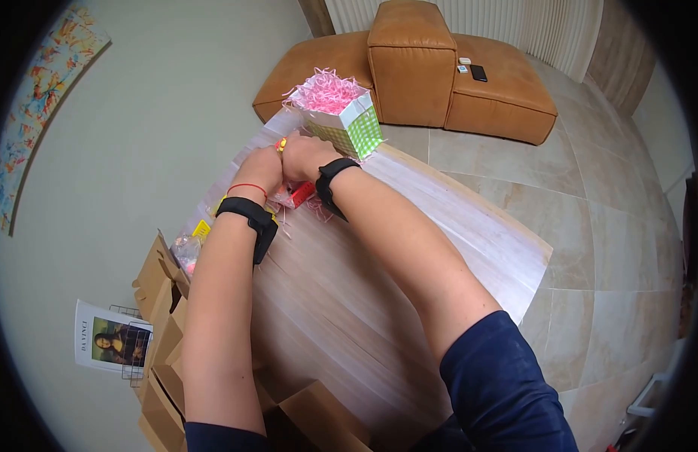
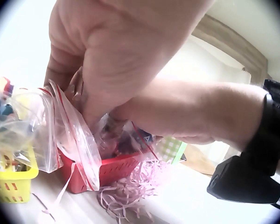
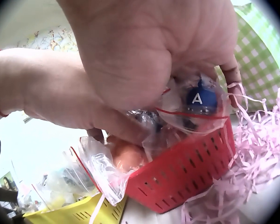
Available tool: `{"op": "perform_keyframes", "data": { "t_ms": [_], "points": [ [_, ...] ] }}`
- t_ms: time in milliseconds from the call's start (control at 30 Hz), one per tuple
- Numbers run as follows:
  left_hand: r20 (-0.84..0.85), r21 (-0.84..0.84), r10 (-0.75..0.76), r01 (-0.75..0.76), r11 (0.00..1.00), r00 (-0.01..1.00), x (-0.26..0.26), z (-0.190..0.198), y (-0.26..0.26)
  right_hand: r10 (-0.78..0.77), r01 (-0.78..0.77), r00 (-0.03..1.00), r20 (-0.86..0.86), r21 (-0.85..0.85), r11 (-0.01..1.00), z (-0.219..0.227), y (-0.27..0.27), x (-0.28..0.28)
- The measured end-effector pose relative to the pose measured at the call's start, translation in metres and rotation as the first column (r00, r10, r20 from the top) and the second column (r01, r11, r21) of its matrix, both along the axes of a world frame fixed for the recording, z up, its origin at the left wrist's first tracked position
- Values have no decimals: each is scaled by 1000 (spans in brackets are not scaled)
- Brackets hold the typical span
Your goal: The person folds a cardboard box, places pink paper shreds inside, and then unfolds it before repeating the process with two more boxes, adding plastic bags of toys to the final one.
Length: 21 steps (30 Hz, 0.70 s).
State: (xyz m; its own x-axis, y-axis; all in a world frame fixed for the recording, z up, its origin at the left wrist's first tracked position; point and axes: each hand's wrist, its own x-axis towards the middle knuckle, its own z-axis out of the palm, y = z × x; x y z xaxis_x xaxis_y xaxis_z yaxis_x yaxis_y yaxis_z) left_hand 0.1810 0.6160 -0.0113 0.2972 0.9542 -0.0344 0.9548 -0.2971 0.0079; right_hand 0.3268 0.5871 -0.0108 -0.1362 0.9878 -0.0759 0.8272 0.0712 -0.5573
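Observation:
In the head view, my left hand (image 1: 260, 170) and right hand (image 1: 307, 158) meet over a small red basket (image 1: 302, 194), which they partly cover. The right wrist view shows the red basket (image 3: 177, 175) packed with clear zip bags. Under the fingers of my right hand (image 3: 177, 51), which grip it, sits a zip bag holding a blue item (image 3: 201, 100) marked with a white A. My left hand (image 3: 70, 100) reaches in from the other side, its fingers holding a zip bag (image 3: 102, 170) with an orange item (image 3: 128, 156) at the basket's end.
A yellow basket (image 2: 11, 186) of bagged items stands beside the red one. Pink paper shreds (image 3: 256, 154) lie along it. Behind is a green-checked gift bag (image 1: 364, 132) filled with pink shreds. Cardboard boxes (image 1: 164, 331) line the table's left side; a brown sofa (image 1: 409, 83) stands beyond.

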Motion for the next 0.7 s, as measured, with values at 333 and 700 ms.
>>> {"op": "perform_keyframes", "data": {
  "t_ms": [333, 700],
  "points": [
    [-16, -77, 28, -29, 997, 999, -3, 2, 8, 78, -69, 992, 96, -98, 993, -8, 27, -11],
    [4, -128, 99, -97, 987, 995, 1, 5, 8, 41, -32, 998, 40, -191, 981, -2, 25, -10]
  ]
}}
